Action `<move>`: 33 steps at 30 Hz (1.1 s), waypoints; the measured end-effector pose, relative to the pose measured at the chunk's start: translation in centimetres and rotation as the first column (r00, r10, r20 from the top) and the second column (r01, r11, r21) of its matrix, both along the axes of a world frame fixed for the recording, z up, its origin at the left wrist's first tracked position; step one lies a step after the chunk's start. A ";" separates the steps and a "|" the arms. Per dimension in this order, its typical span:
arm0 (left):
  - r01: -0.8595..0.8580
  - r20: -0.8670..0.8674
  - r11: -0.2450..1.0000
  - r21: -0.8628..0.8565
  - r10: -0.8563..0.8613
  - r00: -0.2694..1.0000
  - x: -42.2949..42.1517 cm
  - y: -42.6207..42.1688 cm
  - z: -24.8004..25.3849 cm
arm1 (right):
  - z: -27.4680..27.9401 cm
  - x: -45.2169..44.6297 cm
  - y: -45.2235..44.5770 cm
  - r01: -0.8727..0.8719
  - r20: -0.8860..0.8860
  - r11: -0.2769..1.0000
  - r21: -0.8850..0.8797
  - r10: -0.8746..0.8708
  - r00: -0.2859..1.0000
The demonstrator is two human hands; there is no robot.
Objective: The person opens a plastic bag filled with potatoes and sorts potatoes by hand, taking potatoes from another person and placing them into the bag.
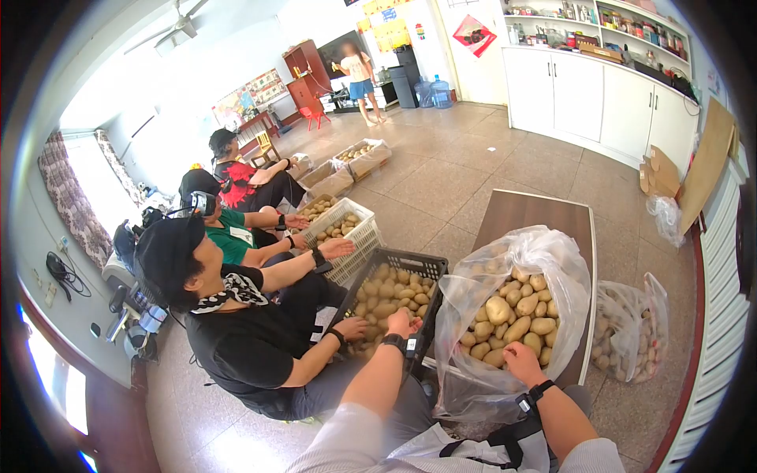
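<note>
Over the black plastic crate (438,268), my left hand (404,322) has its fingers curled; what they hold, if anything, is hidden. Potatoes (389,288) fill the crate below it. My right hand (522,363) reaches into the opening of a clear plastic bag (569,272), its bent fingertips against potatoes (498,310). I cannot make out what those fingers grip. The bag lies on a dark brown tabletop (505,213) with its mouth spread toward me. A co-worker's hand (352,327) rests at the crate's near left side, and their other hand (337,247) is held out flat.
A white crate (359,244) of potatoes stands beyond the black one, with lined boxes (371,160) farther off. Co-workers (236,185) sit along the left. Another full bag (631,331) lies on the floor at right. Someone (359,79) stands near the back wall.
</note>
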State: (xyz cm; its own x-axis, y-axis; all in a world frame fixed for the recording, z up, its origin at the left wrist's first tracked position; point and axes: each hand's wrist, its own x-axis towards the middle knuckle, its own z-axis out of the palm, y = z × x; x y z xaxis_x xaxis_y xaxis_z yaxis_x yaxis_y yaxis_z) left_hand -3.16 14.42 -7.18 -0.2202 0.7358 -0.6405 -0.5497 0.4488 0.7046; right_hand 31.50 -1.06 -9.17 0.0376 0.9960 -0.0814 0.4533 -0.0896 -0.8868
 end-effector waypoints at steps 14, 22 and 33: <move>0.016 0.036 1.000 -0.013 -0.015 0.999 -0.3 0.1 -0.1 | -0.3 0.0 -0.1 -0.022 0.038 1.000 0.001 0.022 0.999; -0.023 0.027 0.999 -0.025 0.024 0.999 0.0 -0.1 0.4 | 0.7 -0.1 -0.5 -0.036 0.028 0.999 -0.028 0.037 0.999; 0.036 0.020 0.999 0.018 -0.037 0.999 -0.6 0.4 -0.8 | 0.4 -0.2 -0.4 -0.028 0.033 1.000 -0.002 0.028 0.999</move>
